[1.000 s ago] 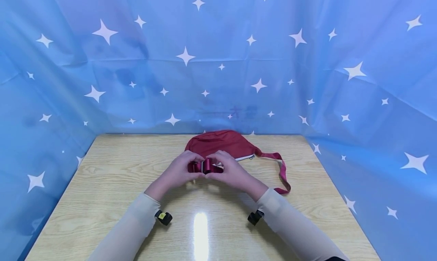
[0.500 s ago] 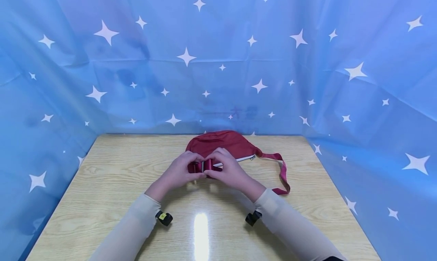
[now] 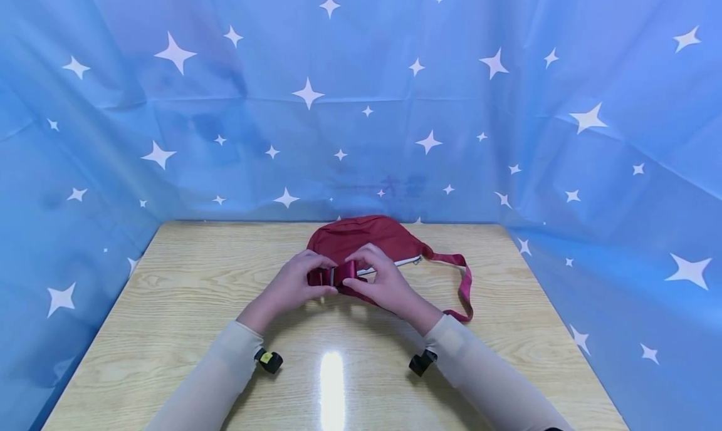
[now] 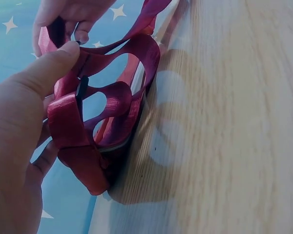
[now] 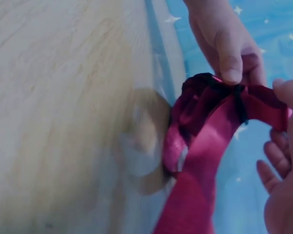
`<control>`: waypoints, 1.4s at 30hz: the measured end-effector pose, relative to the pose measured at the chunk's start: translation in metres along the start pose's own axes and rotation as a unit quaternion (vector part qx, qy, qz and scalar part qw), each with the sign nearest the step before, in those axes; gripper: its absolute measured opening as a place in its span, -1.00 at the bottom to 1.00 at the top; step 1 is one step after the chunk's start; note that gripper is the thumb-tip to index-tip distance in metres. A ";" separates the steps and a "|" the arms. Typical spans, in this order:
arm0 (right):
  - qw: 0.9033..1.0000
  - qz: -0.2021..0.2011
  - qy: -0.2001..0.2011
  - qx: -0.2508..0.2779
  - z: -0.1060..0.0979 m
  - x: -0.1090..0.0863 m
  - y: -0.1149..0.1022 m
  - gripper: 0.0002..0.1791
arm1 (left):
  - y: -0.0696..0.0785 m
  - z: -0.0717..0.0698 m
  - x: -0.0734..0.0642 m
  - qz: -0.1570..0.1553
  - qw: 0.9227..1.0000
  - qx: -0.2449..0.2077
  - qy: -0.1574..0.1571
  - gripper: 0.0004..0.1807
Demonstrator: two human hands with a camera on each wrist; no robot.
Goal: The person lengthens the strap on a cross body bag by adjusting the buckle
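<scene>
A dark red waist bag (image 3: 366, 235) with a white zipper lies at the table's far side. In front of it, both hands hold its red webbing strap (image 3: 345, 272) above the table. My left hand (image 3: 290, 284) pinches the strap beside a dark strap slider (image 4: 82, 87), thumb toward me. Just right of the slider, my right hand (image 3: 388, 285) pinches a raised loop of strap between thumb and fingers. Several strap folds (image 4: 119, 97) hang below the left thumb in the left wrist view. The fingers partly hide the slider.
The strap's free-hanging length (image 3: 467, 280) curls on the wooden table (image 3: 214, 262) to the right of the bag. A blue curtain (image 3: 361, 74) with white stars stands behind the table and along both sides.
My right hand has shifted slightly right, drawing the strap loop a little farther from the slider. The left hand stays almost still; the strap curl at right has moved slightly left.
</scene>
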State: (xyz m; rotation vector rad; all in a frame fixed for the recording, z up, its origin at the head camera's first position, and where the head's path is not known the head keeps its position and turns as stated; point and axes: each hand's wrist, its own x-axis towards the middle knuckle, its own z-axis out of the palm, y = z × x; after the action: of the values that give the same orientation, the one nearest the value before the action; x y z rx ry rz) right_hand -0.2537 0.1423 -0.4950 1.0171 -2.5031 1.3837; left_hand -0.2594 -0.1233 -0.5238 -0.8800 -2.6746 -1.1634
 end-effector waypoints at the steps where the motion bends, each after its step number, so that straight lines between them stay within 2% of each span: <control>1: 1.000 -0.003 -0.008 -0.010 -0.001 0.001 -0.001 -0.59 | 0.000 0.000 0.000 0.002 1.000 0.002 -0.001 -0.45; 4: 0.998 -0.004 -0.039 -0.050 -0.002 0.005 -0.006 -0.54 | 0.000 0.000 0.001 0.010 1.000 0.005 -0.003 -0.44; 8: 0.991 -0.002 -0.073 -0.116 0.000 0.011 -0.013 -0.50 | 0.000 0.000 0.001 0.011 1.000 0.007 -0.003 -0.44; 11: 0.986 -0.002 -0.076 -0.150 0.002 0.011 -0.014 -0.53 | 0.001 0.001 0.000 0.009 1.000 0.009 -0.004 -0.45; 14: 0.985 0.004 -0.068 -0.157 0.003 0.010 -0.014 -0.56 | 0.001 0.002 0.000 0.010 1.000 0.009 -0.006 -0.46; 18: 0.990 0.020 -0.051 -0.130 0.003 0.007 -0.013 -0.60 | 0.002 0.002 0.000 0.009 1.000 0.007 -0.007 -0.46; 25: 0.998 0.054 -0.009 -0.040 0.000 0.001 -0.010 -0.61 | 0.002 -0.003 0.000 0.003 1.000 0.002 -0.004 -0.46; 30: 0.999 0.052 0.015 0.004 -0.004 -0.004 -0.005 -0.62 | 0.001 -0.004 -0.002 -0.010 1.000 0.004 -0.007 -0.46; 37: 0.997 0.063 0.034 0.029 -0.006 -0.014 0.003 -0.63 | 0.001 -0.002 -0.001 -0.010 1.000 0.004 -0.006 -0.47; 42: 0.997 0.068 0.018 0.044 -0.007 -0.018 0.009 -0.42 | 0.001 -0.003 -0.001 -0.012 1.000 0.002 -0.006 -0.47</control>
State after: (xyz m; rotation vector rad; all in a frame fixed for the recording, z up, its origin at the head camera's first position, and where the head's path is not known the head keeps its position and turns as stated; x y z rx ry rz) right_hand -0.2463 0.1601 -0.5041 0.8409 -2.5486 1.5473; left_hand -0.2584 -0.1251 -0.5216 -0.8597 -2.7029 -1.1618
